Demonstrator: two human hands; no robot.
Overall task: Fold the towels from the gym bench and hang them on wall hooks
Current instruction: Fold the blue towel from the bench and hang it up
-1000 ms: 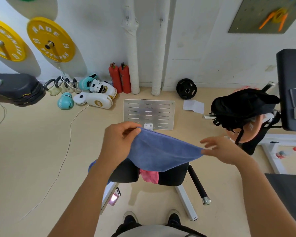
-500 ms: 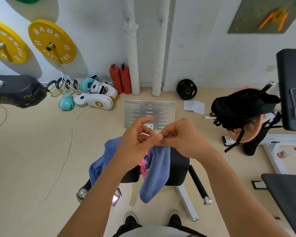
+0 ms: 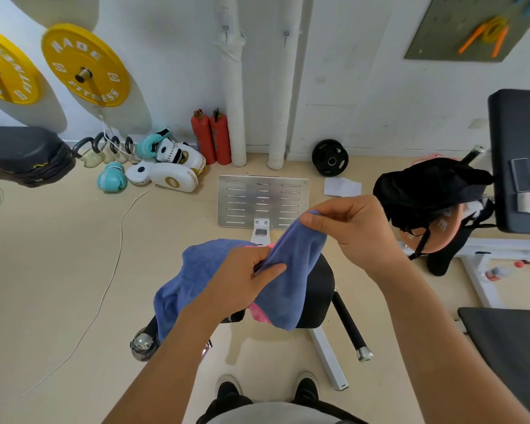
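Hands (image 3: 354, 228) now apart over bench (image 3: 320, 289)

You're in a gym. 2 yellow weight plates (image 3: 85, 65) hang on the wall (boxing gloves (image 3: 112, 179) below). A padded bench (image 3: 317, 289) stands before you.

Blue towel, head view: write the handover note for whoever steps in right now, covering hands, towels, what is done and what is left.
Left hand: pinches the blue towel at mid-length.
Right hand: pinches the towel's upper end, raised above the bench seat.
Pink towel: lies on the seat, mostly hidden under the blue one.
Done: blue towel lifted, fold under way, not finished.
Left: finish that fold, fold the pink towel, hang both on the wall hooks.
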